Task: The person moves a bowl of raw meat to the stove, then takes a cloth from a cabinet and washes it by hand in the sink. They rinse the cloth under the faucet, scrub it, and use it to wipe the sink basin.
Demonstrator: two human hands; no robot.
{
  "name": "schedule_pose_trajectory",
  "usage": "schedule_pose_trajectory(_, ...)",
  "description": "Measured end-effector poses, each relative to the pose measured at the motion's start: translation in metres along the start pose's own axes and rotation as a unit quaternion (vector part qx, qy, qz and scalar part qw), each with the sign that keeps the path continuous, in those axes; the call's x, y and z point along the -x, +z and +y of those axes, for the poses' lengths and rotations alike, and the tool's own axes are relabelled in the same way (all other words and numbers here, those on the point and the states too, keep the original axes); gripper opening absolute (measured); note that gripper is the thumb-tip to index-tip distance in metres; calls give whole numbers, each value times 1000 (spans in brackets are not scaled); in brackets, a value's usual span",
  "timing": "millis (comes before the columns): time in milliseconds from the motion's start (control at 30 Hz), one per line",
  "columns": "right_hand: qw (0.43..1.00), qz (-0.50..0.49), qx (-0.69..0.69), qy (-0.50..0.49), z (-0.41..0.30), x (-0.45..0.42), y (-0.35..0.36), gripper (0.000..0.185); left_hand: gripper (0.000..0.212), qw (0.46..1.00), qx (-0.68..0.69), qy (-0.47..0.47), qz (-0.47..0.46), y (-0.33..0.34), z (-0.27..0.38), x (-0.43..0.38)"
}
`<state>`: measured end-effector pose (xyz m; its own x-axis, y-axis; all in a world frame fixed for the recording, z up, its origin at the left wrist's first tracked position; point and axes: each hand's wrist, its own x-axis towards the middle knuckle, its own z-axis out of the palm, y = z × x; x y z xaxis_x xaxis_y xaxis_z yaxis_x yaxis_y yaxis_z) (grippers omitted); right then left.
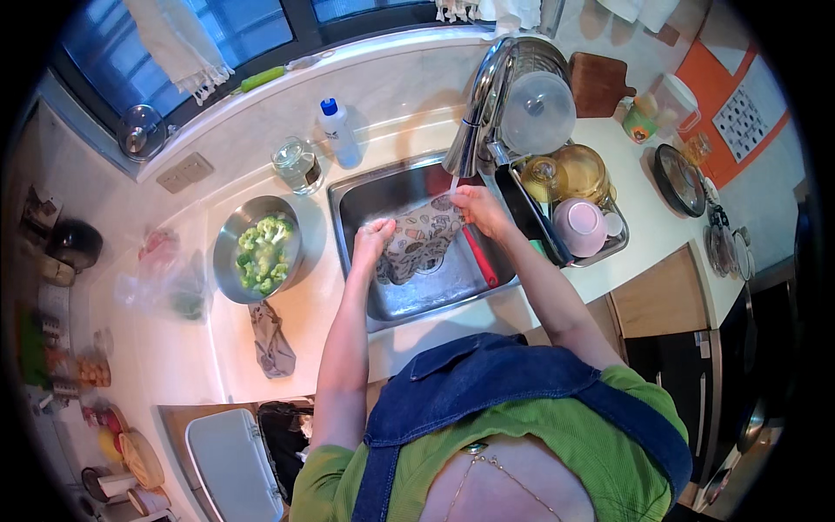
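A patterned beige cloth (421, 236) is stretched between both hands over the stainless steel sink (417, 305). My left hand (373, 243) pinches its left corner, and my right hand (481, 210) pinches its upper right part. Just above the right hand, water runs from the chrome faucet (460, 156) towards the cloth. A red-handled utensil (481, 258) lies in the sink, partly hidden by the cloth. To the left, a metal bowl (224, 261) holds broccoli florets (264, 251). Beside that bowl lies a second patterned cloth (273, 346), folded lengthwise.
A dish rack (616, 245) with a pink bowl (579, 227) and glass ware stands right of the sink. A glass jar (297, 166) and a blue-capped bottle (339, 136) stand behind it. Plastic bags (166, 280) lie at left. Below the counter is an open bin (228, 463).
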<state>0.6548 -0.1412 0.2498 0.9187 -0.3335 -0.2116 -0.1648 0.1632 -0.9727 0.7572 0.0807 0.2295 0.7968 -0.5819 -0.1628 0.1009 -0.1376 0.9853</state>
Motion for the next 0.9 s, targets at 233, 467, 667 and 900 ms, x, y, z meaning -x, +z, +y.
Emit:
schedule_pose_trajectory(233,998,4,-66,-10,-1,12,3,12,22,994,95,-59,-19,9,-15,15)
schedule_pose_trajectory(467,996,58,-45,-56,-1,7,0,11,22,983,162,-72,-37,23,-20,5)
schedule_pose_trajectory(667,994,75,-27,-74,-12,5,-4,10,21,996,79,-38,-14,30,-23,-3)
schedule_pose_trajectory(900,993,41,-71,-90,3,8,13,20,19,997,77,11,-16,80,-2,-16)
